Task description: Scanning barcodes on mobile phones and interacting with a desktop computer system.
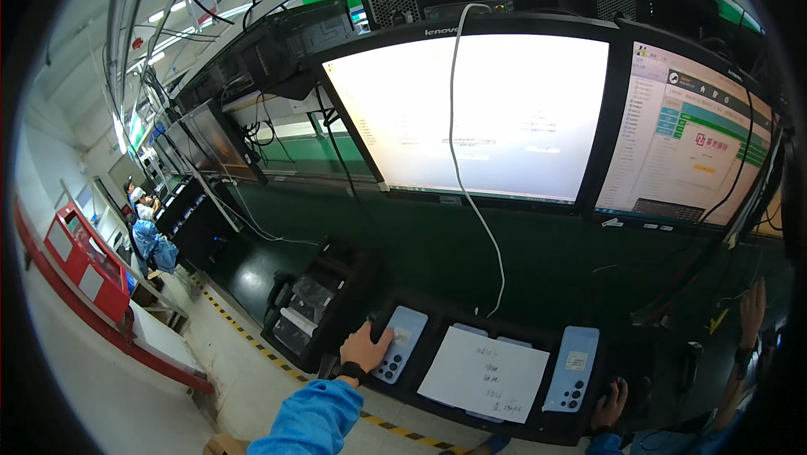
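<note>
A black tray (540, 432) holds light-blue phones, backs up. Its left phone (403, 339) and right phone (572, 367) are in plain sight. Between them, a white handwritten sheet (483, 373) covers most of at least one more phone. My left hand (363, 349), with a dark band at the wrist, is closed around the tray's left end, thumb beside the left phone. At the right end my right hand (609, 407) has its fingers curled against the tray's dark edge, its grip partly lost in shadow.
A black bin (315, 304) with clear plastic packs stands to the left. Behind the dark green bench (403, 236) are two lit monitors (471, 119) (689, 131); a white cable (454, 110) hangs in front. Another person's hand (752, 312) reaches in at right.
</note>
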Demonstrator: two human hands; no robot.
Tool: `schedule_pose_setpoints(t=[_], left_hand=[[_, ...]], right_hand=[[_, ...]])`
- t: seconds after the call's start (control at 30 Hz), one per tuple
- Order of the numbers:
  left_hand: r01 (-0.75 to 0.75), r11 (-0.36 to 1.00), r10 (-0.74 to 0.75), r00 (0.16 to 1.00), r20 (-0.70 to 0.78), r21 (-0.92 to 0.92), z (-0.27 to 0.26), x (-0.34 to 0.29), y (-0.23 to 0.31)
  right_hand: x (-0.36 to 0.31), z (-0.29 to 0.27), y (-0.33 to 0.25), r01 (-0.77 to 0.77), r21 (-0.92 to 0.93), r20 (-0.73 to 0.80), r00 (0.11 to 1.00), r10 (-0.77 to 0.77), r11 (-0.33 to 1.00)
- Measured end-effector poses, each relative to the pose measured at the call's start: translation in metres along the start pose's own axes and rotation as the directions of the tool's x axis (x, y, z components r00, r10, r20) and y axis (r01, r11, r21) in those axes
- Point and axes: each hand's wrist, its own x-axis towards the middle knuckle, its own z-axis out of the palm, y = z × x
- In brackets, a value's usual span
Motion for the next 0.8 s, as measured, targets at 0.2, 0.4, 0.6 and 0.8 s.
schedule_pose_setpoints(t=[0.2,0.4,0.6,0.8], left_hand=[[0.015,1.000,-0.015,1.000,0.019,0.024,-0.004,-0.001,0.003],[0.021,1.000,-0.022,0.999,0.025,0.020,-0.001,0.000,0.000],[-0.002,1.000,0.002,1.000,-0.009,0.014,-0.001,0.000,0.004],[-0.006,1.000,0.006,1.000,-0.008,0.018,0.004,0.002,-0.003]], right_hand=[[0.000,0.006,0.011,0.036,-0.005,-0.010,0.999,-0.036,0.999],[-0.001,0.004,0.005,-0.010,0.018,-0.019,1.000,0.010,1.000],[0.000,0.001,0.004,0.016,0.030,-0.045,0.999,-0.015,0.999],[0.003,-0.002,-0.004,0.020,0.016,-0.041,0.999,-0.019,1.000]])
